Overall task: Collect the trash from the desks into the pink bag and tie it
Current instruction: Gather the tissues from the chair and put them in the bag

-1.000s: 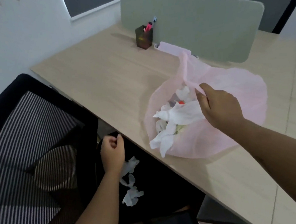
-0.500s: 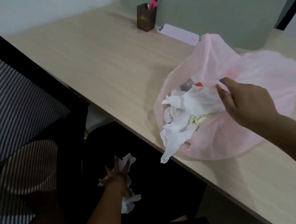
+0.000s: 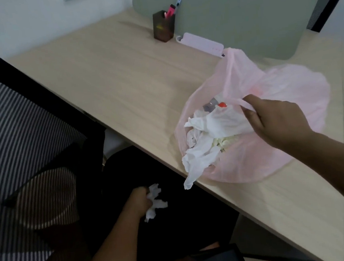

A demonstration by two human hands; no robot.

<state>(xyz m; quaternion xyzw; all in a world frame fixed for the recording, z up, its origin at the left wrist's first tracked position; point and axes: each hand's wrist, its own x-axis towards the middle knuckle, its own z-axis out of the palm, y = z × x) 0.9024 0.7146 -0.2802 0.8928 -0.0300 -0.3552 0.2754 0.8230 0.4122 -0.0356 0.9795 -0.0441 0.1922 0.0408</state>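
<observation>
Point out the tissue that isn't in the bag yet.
The crumpled tissue gripped by the left hand below the desk edge; the other tissues sit in the pink bag.

The left hand (image 3: 139, 201) hides its own fingers where it grips the crumpled tissue (image 3: 155, 202). Tissues (image 3: 218, 123) in the pink bag (image 3: 289, 89) bury most of a grey, red-capped object (image 3: 213, 104). The left edge crops the striped chair (image 3: 21, 145).

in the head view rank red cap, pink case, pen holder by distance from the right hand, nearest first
1. red cap, inside the pink bag the right hand grips.
2. pink case, against the divider behind the bag.
3. pen holder, farther left along the divider.
</observation>
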